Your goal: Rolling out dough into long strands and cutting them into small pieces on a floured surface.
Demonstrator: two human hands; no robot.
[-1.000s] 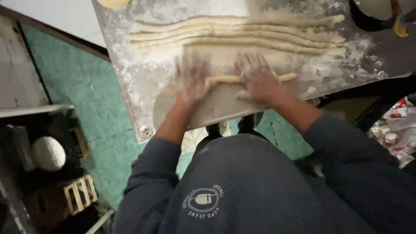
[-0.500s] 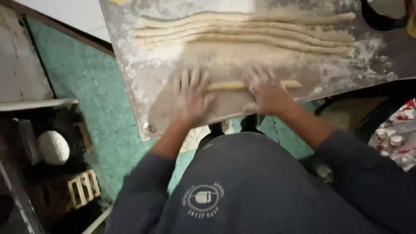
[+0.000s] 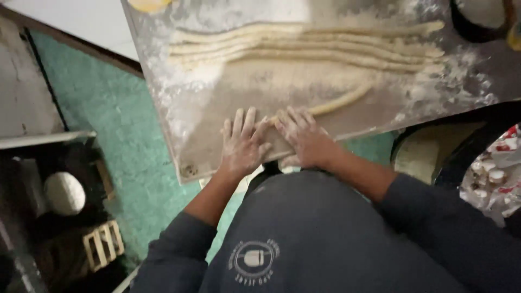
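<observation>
A thin rope of dough [image 3: 342, 101] lies on a floured metal worktop [image 3: 206, 125], curving from the near edge up to the right. My left hand [image 3: 242, 142] and my right hand [image 3: 305, 135] lie flat side by side on its near end, fingers spread and dusted with flour, close to the worktop's front edge. Further back, several long rolled dough ropes [image 3: 304, 46] lie parallel across the worktop.
A dark bowl [image 3: 480, 19] stands at the back right corner, and a yellowish lump [image 3: 147, 4] at the back left. The floor [image 3: 114, 130] is green. A low dark shelf holds a pale round object [image 3: 64, 192] and a small wooden crate [image 3: 102, 244]. Small containers [image 3: 494, 173] sit at right.
My hands have drawn together and come back toward the near edge of the worktop. The dough rope under them is longer and now curves away to the right.
</observation>
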